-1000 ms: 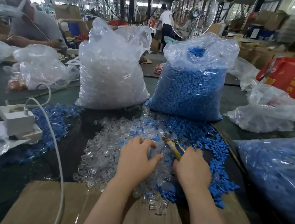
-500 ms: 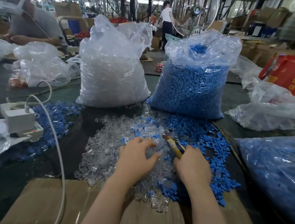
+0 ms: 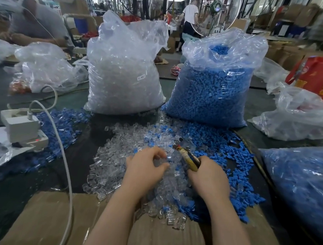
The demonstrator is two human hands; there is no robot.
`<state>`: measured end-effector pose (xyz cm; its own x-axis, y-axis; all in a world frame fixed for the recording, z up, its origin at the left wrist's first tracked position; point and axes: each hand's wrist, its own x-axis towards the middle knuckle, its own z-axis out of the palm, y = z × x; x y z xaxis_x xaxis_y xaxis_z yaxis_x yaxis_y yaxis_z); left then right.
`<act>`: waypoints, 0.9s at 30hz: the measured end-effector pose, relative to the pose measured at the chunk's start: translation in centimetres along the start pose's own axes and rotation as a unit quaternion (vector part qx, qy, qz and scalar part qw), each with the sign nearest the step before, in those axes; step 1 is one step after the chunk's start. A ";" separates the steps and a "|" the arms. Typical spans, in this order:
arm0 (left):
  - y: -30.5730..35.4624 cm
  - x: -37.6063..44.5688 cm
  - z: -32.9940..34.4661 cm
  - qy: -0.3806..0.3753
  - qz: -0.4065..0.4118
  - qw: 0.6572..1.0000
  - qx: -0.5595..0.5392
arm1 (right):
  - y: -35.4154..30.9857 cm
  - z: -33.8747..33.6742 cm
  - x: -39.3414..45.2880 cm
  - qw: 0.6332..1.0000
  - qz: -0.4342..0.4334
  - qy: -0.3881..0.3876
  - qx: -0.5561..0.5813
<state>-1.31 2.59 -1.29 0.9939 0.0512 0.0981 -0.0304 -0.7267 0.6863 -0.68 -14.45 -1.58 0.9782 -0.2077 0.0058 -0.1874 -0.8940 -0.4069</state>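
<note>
Two grips close together: right grip (image 3: pixel 208 177) holds pliers (image 3: pixel 187 157) slanting to upper left, nose just beside left grip (image 3: pixel 145 168), which curls on clear pieces (image 3: pixel 111 162); whether it pinches one, cannot tell.

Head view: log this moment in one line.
left hand: fingers curled over clear pieces, hold unclear | right hand: grips pliers | blue pieces: scattered to the right

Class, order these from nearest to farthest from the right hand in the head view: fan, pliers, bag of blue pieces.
1. Pliers, held in the right hand.
2. Bag of blue pieces, straight ahead.
3. Fan, far behind it.
</note>
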 end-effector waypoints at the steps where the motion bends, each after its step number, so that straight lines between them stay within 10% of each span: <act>1: -0.1 0.0 0.0 0.006 -0.003 1.000 -0.009 | 0.0 0.0 0.0 1.000 0.001 0.001 0.002; 12: -0.2 0.1 -0.4 0.039 -0.004 0.998 -0.046 | -0.5 -0.2 -0.1 0.991 -0.040 0.084 0.096; 27: -0.5 0.4 -0.7 -0.033 -0.045 0.996 0.066 | -2.8 0.7 -1.2 0.989 -0.136 -0.015 0.047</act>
<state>-0.99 3.47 -1.14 0.9969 0.0785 -0.0104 0.0695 -0.8047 0.5896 -1.26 -11.40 -1.08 0.9937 0.0493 0.1008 0.0917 -0.8745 -0.4763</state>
